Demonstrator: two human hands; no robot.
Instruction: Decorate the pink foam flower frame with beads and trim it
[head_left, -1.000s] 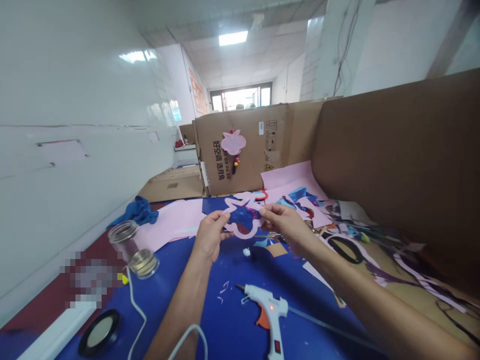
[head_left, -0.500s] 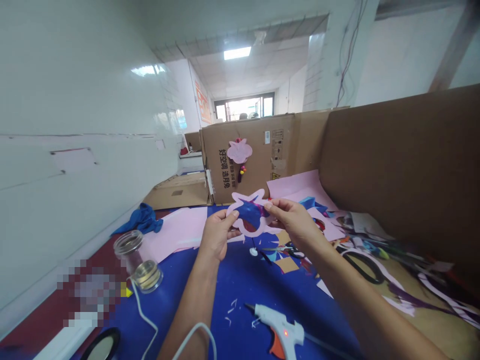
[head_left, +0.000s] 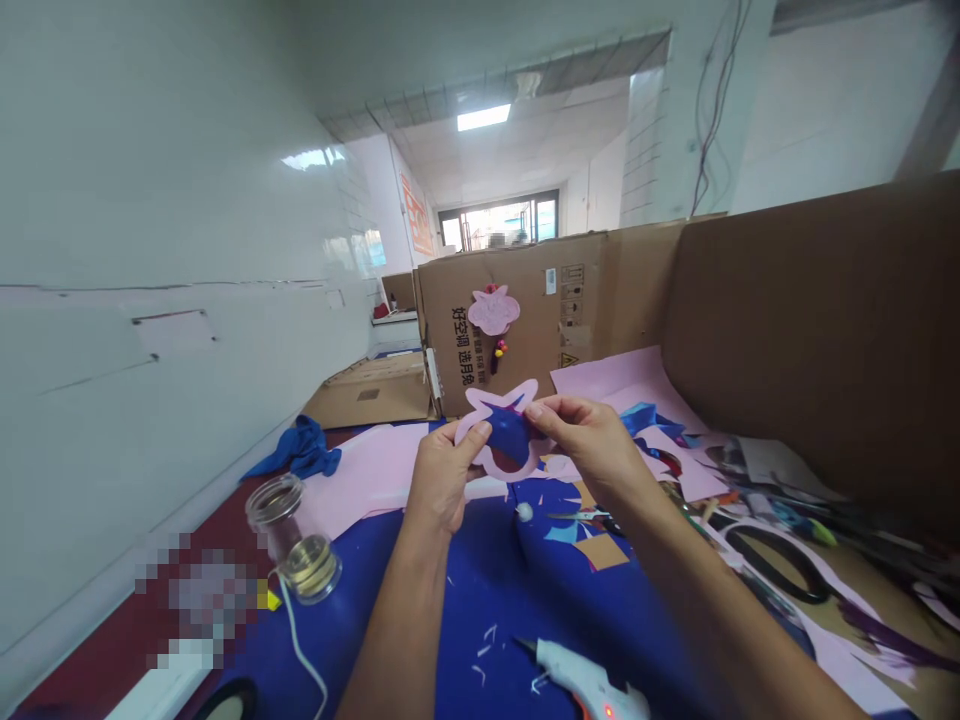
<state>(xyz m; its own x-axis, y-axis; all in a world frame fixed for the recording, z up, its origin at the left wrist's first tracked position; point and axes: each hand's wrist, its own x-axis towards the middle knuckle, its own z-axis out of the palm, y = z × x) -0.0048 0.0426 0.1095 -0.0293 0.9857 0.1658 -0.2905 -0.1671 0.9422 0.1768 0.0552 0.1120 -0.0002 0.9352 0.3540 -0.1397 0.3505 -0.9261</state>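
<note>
The grip of the left hand (head_left: pixel 439 475) and the right hand (head_left: pixel 581 430) is closed on the pink cut-out (head_left: pixel 480 398), above the blue desk (head_left: pixel 472 570). At the left, a clear jar (head_left: pixel 281 520) contains something yellowish (head_left: pixel 311 575) near its bottom.

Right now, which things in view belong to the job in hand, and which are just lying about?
In the job:
pink cut-out, pinched by left hand and right hand
glue gun, probably: its light is on

Apparently just lying about:
scissors
blue cloth
clear jar
orange paper scrap
</note>
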